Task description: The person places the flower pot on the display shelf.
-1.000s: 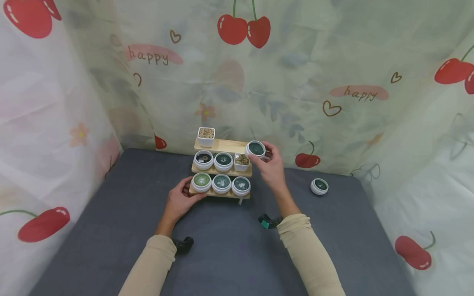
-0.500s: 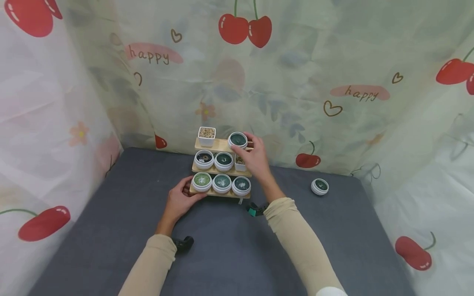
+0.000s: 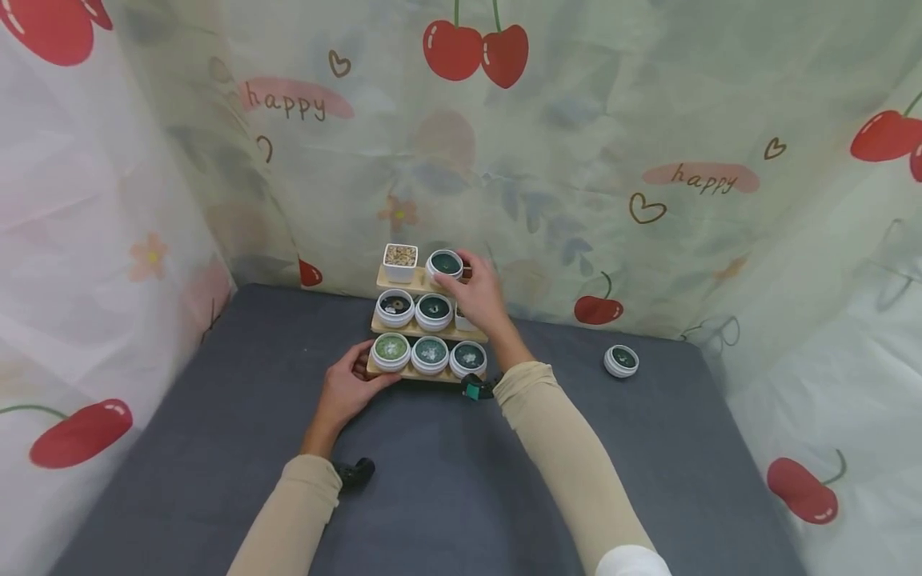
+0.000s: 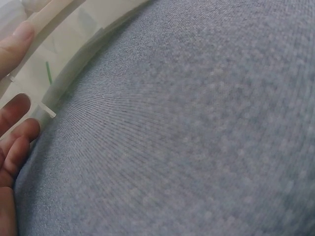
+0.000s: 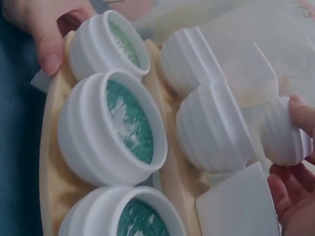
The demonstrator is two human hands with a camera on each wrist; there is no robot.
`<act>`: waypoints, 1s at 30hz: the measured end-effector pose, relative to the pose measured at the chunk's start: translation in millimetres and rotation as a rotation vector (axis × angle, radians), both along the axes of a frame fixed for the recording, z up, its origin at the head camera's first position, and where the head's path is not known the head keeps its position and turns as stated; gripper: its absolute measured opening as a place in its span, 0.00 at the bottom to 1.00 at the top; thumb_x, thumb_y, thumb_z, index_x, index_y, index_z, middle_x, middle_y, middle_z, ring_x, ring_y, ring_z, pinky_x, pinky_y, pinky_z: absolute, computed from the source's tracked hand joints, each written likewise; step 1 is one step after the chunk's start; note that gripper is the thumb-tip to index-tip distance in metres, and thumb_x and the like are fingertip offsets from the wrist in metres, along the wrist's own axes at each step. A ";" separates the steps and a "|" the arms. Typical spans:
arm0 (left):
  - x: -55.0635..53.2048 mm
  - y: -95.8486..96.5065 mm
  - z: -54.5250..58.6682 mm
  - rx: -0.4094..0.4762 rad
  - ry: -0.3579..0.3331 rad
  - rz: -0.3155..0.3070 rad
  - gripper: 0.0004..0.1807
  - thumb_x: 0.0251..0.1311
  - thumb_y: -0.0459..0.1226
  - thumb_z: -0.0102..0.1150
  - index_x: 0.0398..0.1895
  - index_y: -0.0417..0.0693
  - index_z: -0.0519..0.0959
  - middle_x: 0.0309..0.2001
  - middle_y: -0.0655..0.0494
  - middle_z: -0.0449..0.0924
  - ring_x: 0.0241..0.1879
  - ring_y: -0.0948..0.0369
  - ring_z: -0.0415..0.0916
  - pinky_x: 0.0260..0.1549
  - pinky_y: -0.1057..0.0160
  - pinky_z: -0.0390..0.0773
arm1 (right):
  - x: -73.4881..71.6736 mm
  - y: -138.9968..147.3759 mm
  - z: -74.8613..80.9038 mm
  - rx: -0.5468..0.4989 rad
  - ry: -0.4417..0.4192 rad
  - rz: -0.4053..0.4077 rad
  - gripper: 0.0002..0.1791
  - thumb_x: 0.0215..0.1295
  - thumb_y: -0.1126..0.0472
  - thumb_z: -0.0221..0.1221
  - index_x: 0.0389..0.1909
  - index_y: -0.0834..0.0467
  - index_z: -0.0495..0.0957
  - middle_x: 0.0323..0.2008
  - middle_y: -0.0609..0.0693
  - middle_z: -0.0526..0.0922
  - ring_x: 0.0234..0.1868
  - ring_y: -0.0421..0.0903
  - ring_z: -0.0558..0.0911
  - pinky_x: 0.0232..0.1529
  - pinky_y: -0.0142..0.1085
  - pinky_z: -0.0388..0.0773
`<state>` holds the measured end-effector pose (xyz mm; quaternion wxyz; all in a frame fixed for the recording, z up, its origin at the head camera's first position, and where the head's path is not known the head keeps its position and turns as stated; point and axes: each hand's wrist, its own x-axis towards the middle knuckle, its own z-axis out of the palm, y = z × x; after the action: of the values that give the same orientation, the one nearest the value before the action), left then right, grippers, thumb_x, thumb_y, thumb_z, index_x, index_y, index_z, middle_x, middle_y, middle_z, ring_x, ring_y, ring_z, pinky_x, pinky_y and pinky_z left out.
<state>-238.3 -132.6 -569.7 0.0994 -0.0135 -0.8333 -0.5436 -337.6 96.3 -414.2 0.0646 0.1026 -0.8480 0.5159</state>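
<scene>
A three-tier wooden stand [image 3: 421,281] holds small white pots in the head view. My right hand [image 3: 481,294] grips a round white pot [image 3: 444,265] with a dark green top, at the top tier just right of a square pot [image 3: 399,262] of pale grains. Whether its base touches the wood is hidden. My left hand [image 3: 348,388] holds the front left corner of the stand, its thumb [image 5: 50,58] on the bottom tier's edge in the right wrist view. Beside it, a green-topped round pot [image 3: 391,352] starts the bottom row. My right hand partly covers the middle tier's square pot [image 5: 238,204].
On the grey cloth table [image 3: 432,496], another round white pot [image 3: 621,362] stands apart at the right. A cherry-print curtain [image 3: 562,120] hangs close behind the stand and down both sides. The right wrist camera [image 3: 475,388] is near the bottom row's right end.
My right hand has carried the round pot leftward from the stand's right side to the top tier, close to the square pot. The left hand has stayed on the corner.
</scene>
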 end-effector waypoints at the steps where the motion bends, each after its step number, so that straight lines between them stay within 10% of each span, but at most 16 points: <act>1: 0.1 0.3 0.0 0.000 -0.003 0.002 0.43 0.44 0.54 0.82 0.66 0.56 0.76 0.42 0.52 0.84 0.35 0.61 0.79 0.35 0.70 0.77 | -0.8 -0.8 0.2 0.006 -0.009 0.004 0.32 0.67 0.55 0.68 0.68 0.60 0.71 0.59 0.59 0.77 0.58 0.54 0.80 0.61 0.44 0.78; 30: 0.4 1.8 -0.6 -0.008 0.005 0.018 0.43 0.44 0.51 0.83 0.66 0.54 0.75 0.42 0.51 0.83 0.35 0.61 0.78 0.36 0.71 0.76 | -10.3 -1.8 5.7 0.156 -0.098 0.097 0.36 0.70 0.54 0.65 0.75 0.58 0.64 0.65 0.60 0.74 0.59 0.54 0.80 0.61 0.45 0.76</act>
<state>-237.9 -130.8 -570.2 0.1063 -0.0079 -0.8354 -0.5392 -347.9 94.6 -408.5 -0.0100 0.1228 -0.8818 0.4552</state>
